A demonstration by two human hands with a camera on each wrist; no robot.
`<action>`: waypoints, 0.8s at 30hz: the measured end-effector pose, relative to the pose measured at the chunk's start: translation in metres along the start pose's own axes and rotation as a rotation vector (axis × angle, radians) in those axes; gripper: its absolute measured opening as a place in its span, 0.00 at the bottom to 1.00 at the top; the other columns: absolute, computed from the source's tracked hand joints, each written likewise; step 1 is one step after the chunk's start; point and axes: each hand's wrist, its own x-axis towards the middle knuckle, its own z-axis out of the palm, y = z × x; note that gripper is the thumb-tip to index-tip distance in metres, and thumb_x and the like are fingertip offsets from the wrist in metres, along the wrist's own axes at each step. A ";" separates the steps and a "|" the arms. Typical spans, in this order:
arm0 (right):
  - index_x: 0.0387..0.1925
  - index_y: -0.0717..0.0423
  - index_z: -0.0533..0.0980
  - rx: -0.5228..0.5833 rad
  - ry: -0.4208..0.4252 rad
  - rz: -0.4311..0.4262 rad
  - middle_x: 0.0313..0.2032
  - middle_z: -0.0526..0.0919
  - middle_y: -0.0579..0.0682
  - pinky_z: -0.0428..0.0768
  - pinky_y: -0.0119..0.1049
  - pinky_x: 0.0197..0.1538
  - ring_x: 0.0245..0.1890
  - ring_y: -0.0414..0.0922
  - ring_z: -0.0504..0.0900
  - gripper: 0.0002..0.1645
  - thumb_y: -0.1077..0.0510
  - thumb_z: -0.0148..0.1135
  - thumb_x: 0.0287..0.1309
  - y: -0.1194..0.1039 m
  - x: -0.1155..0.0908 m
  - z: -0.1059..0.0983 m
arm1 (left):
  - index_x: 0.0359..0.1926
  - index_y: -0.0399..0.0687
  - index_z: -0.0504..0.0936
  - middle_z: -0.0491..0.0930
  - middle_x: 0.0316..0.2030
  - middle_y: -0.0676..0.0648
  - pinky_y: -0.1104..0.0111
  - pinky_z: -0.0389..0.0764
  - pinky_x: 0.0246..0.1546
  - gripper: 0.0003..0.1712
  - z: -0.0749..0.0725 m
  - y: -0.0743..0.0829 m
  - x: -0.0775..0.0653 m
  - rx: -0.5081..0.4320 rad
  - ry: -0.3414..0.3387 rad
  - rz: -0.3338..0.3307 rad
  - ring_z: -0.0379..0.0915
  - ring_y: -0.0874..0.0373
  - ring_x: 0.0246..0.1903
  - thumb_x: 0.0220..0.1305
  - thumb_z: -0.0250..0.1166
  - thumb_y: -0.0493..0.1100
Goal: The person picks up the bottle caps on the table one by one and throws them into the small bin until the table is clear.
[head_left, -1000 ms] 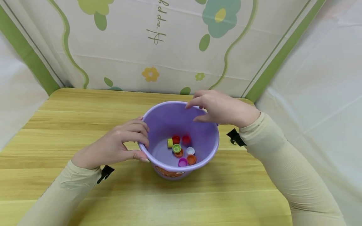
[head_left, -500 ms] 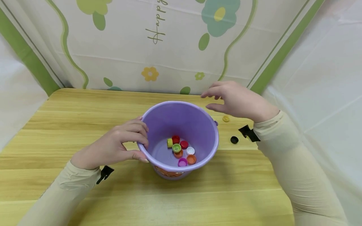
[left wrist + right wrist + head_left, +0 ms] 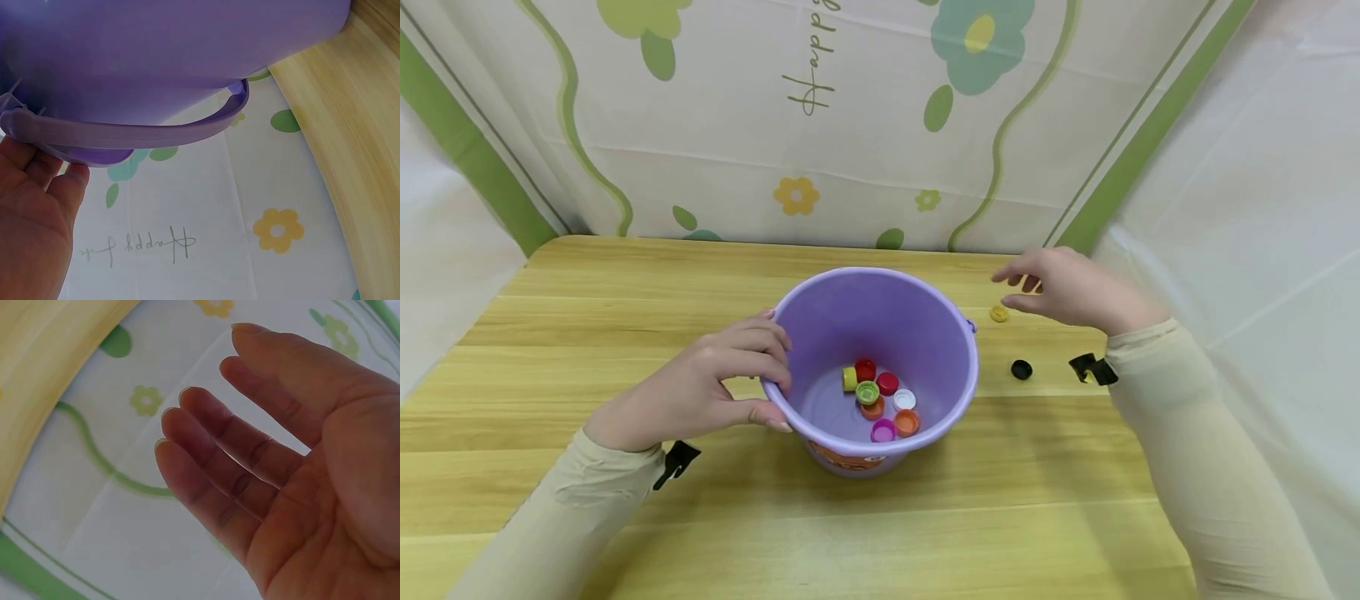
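Note:
A purple bucket (image 3: 850, 312) stands upright on the table, and my left hand (image 3: 715, 383) grips its left rim, fingers over the edge and thumb outside. In the left wrist view the bucket's handle (image 3: 144, 134) hangs along its side, close to the fingertips. Several bottle caps lie on the bucket's floor, among them a white cap (image 3: 905, 400), an orange cap (image 3: 907, 422) and a magenta cap (image 3: 883, 430). My right hand (image 3: 1067, 287) hovers with relaxed fingers and holds nothing. Just below its thumb lies a yellow cap (image 3: 998, 313); nearer me is a black cap (image 3: 1021, 369).
The wooden table (image 3: 587, 333) ends at the back against a white cloth (image 3: 700, 158) printed with flowers. More white sheeting (image 3: 1262, 275) hangs at the right side, near my right sleeve (image 3: 1202, 433).
My right hand has moved right from over the bucket's rim to beside the yellow cap. A red cap that was blurred in the bucket now lies still. My left hand keeps its grip.

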 end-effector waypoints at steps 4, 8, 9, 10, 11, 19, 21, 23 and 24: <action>0.52 0.61 0.81 0.018 -0.009 -0.003 0.40 0.84 0.53 0.86 0.45 0.41 0.39 0.51 0.84 0.19 0.61 0.69 0.60 0.021 -0.004 0.021 | 0.36 0.50 0.85 0.78 0.40 0.53 0.53 0.58 0.74 0.17 -0.001 0.000 -0.001 -0.003 -0.011 -0.017 0.71 0.55 0.51 0.51 0.75 0.55; 0.50 0.61 0.82 0.005 -0.038 0.019 0.39 0.85 0.52 0.86 0.45 0.41 0.37 0.49 0.84 0.18 0.60 0.71 0.58 0.041 -0.009 0.045 | 0.35 0.48 0.85 0.78 0.40 0.53 0.53 0.58 0.74 0.18 -0.001 0.000 -0.002 -0.004 -0.020 -0.033 0.71 0.55 0.51 0.49 0.76 0.54; 0.50 0.60 0.82 -0.003 -0.044 0.028 0.39 0.85 0.51 0.86 0.45 0.41 0.37 0.48 0.84 0.18 0.60 0.71 0.57 0.045 -0.011 0.051 | 0.35 0.48 0.85 0.78 0.40 0.53 0.52 0.58 0.73 0.18 0.000 0.000 -0.002 -0.005 -0.020 -0.034 0.71 0.54 0.51 0.48 0.77 0.53; 0.49 0.60 0.82 -0.004 -0.053 0.033 0.39 0.85 0.51 0.85 0.45 0.42 0.36 0.48 0.84 0.18 0.60 0.71 0.57 0.049 -0.012 0.057 | 0.35 0.47 0.85 0.78 0.40 0.53 0.52 0.58 0.73 0.18 0.000 0.000 -0.002 -0.004 -0.022 -0.039 0.71 0.54 0.51 0.48 0.77 0.53; 0.49 0.60 0.83 -0.002 -0.065 0.041 0.39 0.85 0.51 0.85 0.45 0.41 0.36 0.47 0.83 0.18 0.60 0.71 0.57 0.053 -0.014 0.062 | 0.35 0.47 0.85 0.78 0.40 0.53 0.52 0.58 0.74 0.19 0.000 0.000 -0.002 -0.006 -0.025 -0.046 0.71 0.54 0.51 0.46 0.78 0.51; 0.50 0.59 0.82 0.038 -0.151 0.082 0.42 0.84 0.53 0.83 0.46 0.42 0.36 0.45 0.80 0.18 0.59 0.71 0.57 0.072 -0.026 0.096 | 0.35 0.49 0.85 0.78 0.40 0.53 0.52 0.57 0.74 0.18 -0.001 0.001 -0.002 -0.004 -0.029 -0.055 0.70 0.54 0.52 0.45 0.79 0.50; 0.50 0.58 0.82 0.047 -0.161 0.086 0.41 0.83 0.52 0.83 0.46 0.42 0.36 0.46 0.80 0.18 0.59 0.71 0.57 0.075 -0.029 0.103 | 0.35 0.48 0.85 0.78 0.40 0.53 0.52 0.58 0.74 0.18 0.000 0.000 -0.002 -0.002 -0.025 -0.045 0.70 0.55 0.51 0.46 0.78 0.52; 0.48 0.57 0.83 0.054 -0.157 0.083 0.38 0.82 0.51 0.83 0.46 0.42 0.36 0.46 0.80 0.17 0.59 0.72 0.56 0.077 -0.031 0.109 | 0.35 0.48 0.85 0.78 0.40 0.53 0.52 0.58 0.74 0.18 0.000 0.000 -0.002 -0.006 -0.024 -0.044 0.70 0.55 0.51 0.46 0.79 0.51; 0.48 0.57 0.83 0.054 -0.151 0.087 0.37 0.81 0.50 0.83 0.46 0.42 0.35 0.46 0.80 0.17 0.59 0.72 0.56 0.078 -0.032 0.111 | 0.35 0.47 0.85 0.78 0.40 0.53 0.52 0.58 0.74 0.18 0.000 0.000 -0.001 -0.006 -0.024 -0.042 0.70 0.55 0.51 0.45 0.79 0.51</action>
